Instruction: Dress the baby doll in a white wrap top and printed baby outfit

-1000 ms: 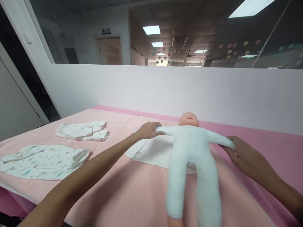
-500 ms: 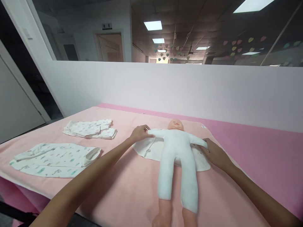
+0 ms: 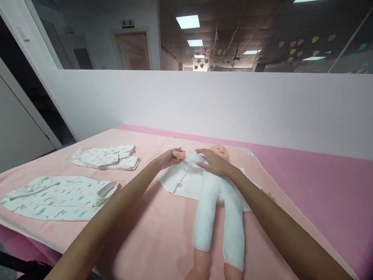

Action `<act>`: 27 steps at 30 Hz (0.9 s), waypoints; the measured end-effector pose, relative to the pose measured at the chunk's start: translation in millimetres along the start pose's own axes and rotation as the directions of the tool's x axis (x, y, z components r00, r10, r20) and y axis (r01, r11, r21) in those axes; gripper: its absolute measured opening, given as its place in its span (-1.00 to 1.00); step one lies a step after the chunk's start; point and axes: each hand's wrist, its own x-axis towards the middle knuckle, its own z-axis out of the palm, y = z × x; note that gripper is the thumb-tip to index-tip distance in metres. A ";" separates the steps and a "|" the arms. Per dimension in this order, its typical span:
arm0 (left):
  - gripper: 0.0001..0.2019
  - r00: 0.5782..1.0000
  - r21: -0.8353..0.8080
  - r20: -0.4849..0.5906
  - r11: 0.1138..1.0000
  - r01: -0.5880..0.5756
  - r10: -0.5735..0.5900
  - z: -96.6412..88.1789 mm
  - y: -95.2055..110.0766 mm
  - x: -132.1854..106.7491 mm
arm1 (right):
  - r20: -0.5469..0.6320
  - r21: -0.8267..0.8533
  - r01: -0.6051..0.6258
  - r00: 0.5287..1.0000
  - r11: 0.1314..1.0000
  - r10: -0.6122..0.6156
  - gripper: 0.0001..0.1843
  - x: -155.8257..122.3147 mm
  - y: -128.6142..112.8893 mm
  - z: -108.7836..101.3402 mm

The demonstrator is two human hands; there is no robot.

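A baby doll [image 3: 205,198] with a soft white body lies on its back, legs toward me. My left hand [image 3: 169,158] is closed around the doll's small hand, its arm stretched out to the left. Across the doll's chest and shoulder, my right hand [image 3: 214,161] lies with thumb and fingers spread either side of the upper arm. It partly covers the doll's head and hides the far arm. Beneath the doll is a white baby garment [image 3: 182,181], spread flat, with a string on its left part.
On the left, a patterned baby garment [image 3: 61,198] lies flat, and a folded patterned set [image 3: 106,157] lies behind it. A pink blanket [image 3: 151,233] covers the table [image 3: 329,179]. Behind rises a white half wall [image 3: 204,101] with glass above.
My right hand has moved left from the doll's far arm onto its shoulder and chest. The doll's near hand now shows out of the sleeve end, in my left hand.
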 end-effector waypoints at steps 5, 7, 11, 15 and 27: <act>-0.64 0.984 0.042 -0.079 0.987 -0.155 0.158 18.4 -27.1 4.4 | 0.201 0.103 -0.111 0.976 0.988 0.089 -0.46 30.3 16.7 14.1; -0.63 0.966 0.153 -0.163 0.973 -0.174 0.199 27.2 -40.7 2.3 | 0.133 0.162 -0.109 0.987 0.981 0.088 -0.47 26.3 23.0 18.5; -0.50 0.924 0.529 -0.179 0.825 -0.200 0.339 46.0 -59.7 -2.5 | 0.036 0.246 -0.064 0.998 0.967 0.056 -0.52 17.4 30.9 22.7; -0.62 0.913 0.735 -0.145 0.659 -0.158 0.381 54.4 -65.2 -0.4 | 0.023 0.274 -0.053 0.999 0.960 0.048 -0.62 19.0 37.2 25.6; -0.84 0.913 0.444 -0.287 0.885 -0.140 0.288 45.7 -62.8 -0.8 | 0.019 0.246 -0.267 0.962 0.932 0.271 -0.75 27.9 39.0 28.4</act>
